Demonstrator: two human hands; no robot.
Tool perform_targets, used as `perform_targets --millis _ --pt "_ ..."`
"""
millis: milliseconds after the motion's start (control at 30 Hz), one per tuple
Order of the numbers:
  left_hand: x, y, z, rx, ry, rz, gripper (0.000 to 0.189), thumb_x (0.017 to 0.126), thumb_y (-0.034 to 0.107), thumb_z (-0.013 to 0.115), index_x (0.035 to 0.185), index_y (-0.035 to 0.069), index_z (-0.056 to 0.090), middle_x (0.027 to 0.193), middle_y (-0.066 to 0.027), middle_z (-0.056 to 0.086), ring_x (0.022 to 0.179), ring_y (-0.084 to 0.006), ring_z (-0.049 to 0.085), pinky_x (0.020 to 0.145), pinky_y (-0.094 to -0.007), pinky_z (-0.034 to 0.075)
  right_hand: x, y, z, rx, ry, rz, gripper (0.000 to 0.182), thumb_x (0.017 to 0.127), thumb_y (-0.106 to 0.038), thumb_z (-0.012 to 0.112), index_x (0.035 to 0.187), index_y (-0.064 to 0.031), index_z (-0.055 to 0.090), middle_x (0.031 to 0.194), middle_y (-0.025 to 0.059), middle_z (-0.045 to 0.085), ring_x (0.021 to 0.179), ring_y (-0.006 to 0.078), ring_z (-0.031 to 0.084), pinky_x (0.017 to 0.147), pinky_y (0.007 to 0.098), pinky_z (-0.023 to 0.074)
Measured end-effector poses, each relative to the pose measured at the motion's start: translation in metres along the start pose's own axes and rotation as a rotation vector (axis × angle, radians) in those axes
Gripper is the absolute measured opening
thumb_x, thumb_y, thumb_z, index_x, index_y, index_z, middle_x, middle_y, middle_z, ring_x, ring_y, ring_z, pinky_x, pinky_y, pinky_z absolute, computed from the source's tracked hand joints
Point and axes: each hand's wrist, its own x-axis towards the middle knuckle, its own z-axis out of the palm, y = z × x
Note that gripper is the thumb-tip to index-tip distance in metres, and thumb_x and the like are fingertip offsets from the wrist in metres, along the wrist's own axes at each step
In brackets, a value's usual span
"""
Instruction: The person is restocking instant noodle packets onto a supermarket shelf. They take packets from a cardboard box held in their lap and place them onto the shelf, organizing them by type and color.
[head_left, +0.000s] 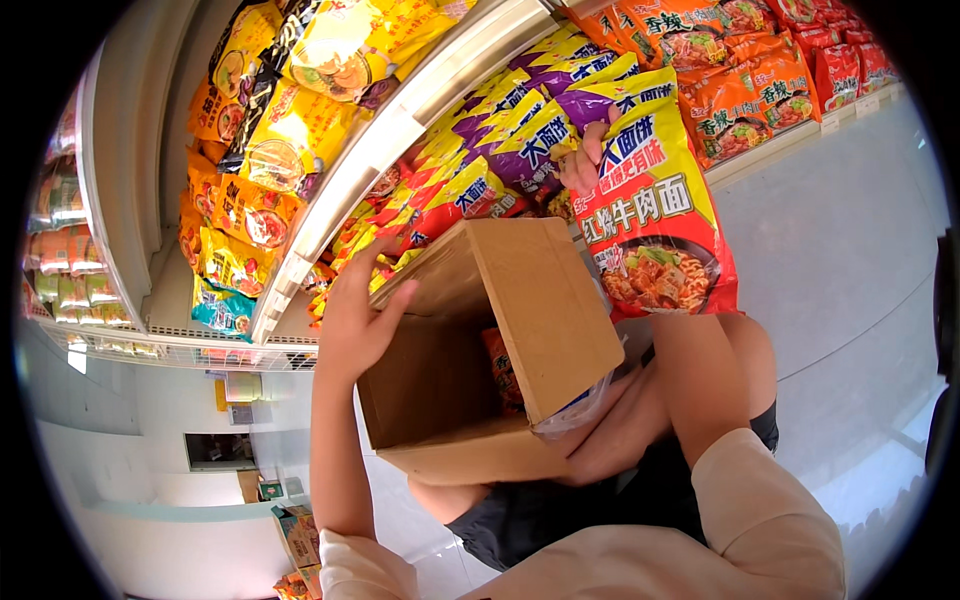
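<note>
My right hand (589, 161) grips the upper left edge of a red and yellow instant noodle packet (652, 202), held up in front of my right forearm. At the far left edge of an open cardboard box (555, 315) is my left hand (367, 307), its fingers apart and thumb spread; whether it touches the box I cannot tell. The box rests tilted on my lap, with an orange-red noodle packet (504, 367) visible inside. Behind the box, rows of yellow, purple and red noodle packets (525, 142) stand on the shelf.
Orange noodle packets (750, 97) fill the shelf at the upper right. A shelf edge (390, 139) runs diagonally above the box, with yellow noodle packets (292, 135) over it. Other stocked shelving (112, 187) stands at left. Cardboard boxes (300, 536) stand at the lower left.
</note>
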Motion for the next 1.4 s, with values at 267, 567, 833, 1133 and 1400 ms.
perform_targets --millis 267,567,833,1133,1400 --pt "0.080 -0.047 0.008 -0.565 -1.063 -0.422 0.074 0.110 0.059 0.034 0.121 -0.004 0.071 0.121 -0.0153 0.073 0.094 -0.0281 0.074 0.087 -0.0334 0.056 -0.001 0.001 0.035 0.041 0.249 -0.285 0.053 0.112 -0.044 0.032 0.122 -0.0025 0.063 0.105 0.0164 0.069 0.088 0.0329 0.063 0.088 0.0454 0.0444" --pt "0.079 -0.004 0.121 -0.722 -0.704 -0.199 0.038 0.097 0.022 0.077 0.122 0.008 0.052 0.099 -0.0027 0.062 0.088 -0.0121 0.060 0.074 -0.0272 0.049 -0.012 0.050 0.000 0.106 0.281 -0.232 0.048 0.106 -0.045 0.056 0.129 -0.0029 0.057 0.108 0.0221 0.065 0.090 0.0363 0.068 0.072 0.0430 0.0595" --pt "0.082 0.018 0.115 -0.459 -0.367 0.220 0.099 0.066 0.024 0.100 0.148 0.007 0.047 0.144 -0.0106 0.052 0.139 -0.0242 0.047 0.115 -0.0413 0.040 -0.008 0.087 0.018 -0.837 0.790 -0.100 0.017 0.105 -0.020 0.059 0.104 -0.0046 0.066 0.089 0.0010 0.062 0.076 0.0094 0.059 0.068 0.0233 0.0460" --pt "0.092 0.007 0.079 -0.610 -0.238 -0.039 0.075 0.082 0.013 0.090 0.143 0.000 0.049 0.123 -0.0074 0.070 0.110 -0.0154 0.068 0.095 -0.0325 0.055 0.013 0.024 0.055 -0.274 1.060 0.374 0.046 0.108 -0.043 0.049 0.108 -0.0021 0.069 0.089 0.0113 0.075 0.080 0.0168 0.068 0.075 0.0315 0.0533" --pt "0.095 -0.041 0.079 0.355 -0.245 -0.083 0.079 0.078 0.054 0.086 0.137 0.007 0.060 0.106 -0.0203 0.074 0.105 -0.0352 0.070 0.090 -0.0419 0.057 -0.010 0.051 0.044 -1.567 1.006 0.578 0.033 0.098 -0.037 0.066 0.098 -0.0049 0.073 0.087 0.0158 0.073 0.082 0.0312 0.072 0.076 0.0416 0.0547"
